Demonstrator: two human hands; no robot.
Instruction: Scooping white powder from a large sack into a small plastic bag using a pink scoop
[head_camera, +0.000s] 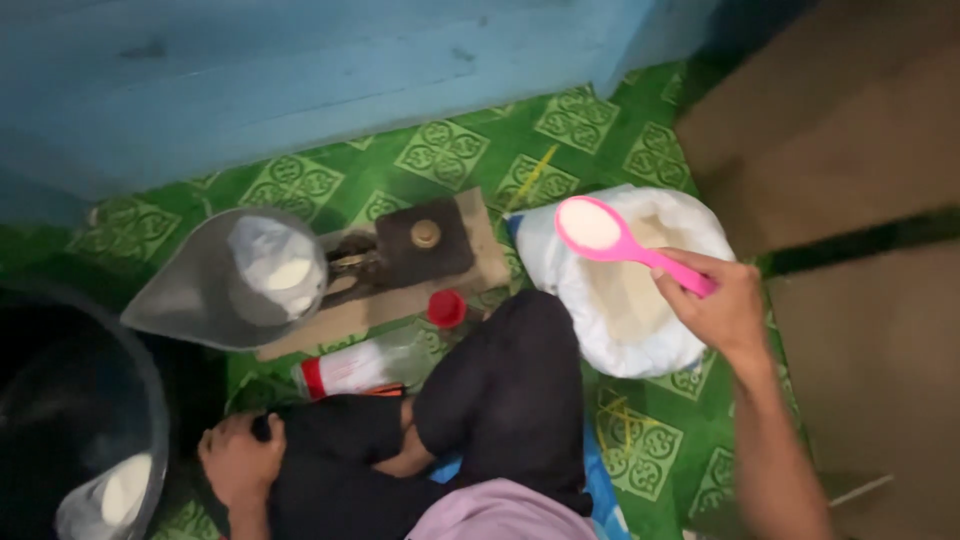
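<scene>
Fingers (690, 275) of the right hand (720, 310) clamp a pink scoop (605, 232), heaped white.
Its handle runs up-left from them, bowl over the open sack (640, 300); left hand (238, 462) rests curled on a knee, way farther off.

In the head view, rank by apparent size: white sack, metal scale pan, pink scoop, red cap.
1. White sack and metal scale pan: too alike to rank.
2. Pink scoop, held by the right hand.
3. Red cap.

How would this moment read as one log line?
right hand: holds pink scoop of white powder over open sack | left hand: on knee | scale pan: bagged powder
</scene>
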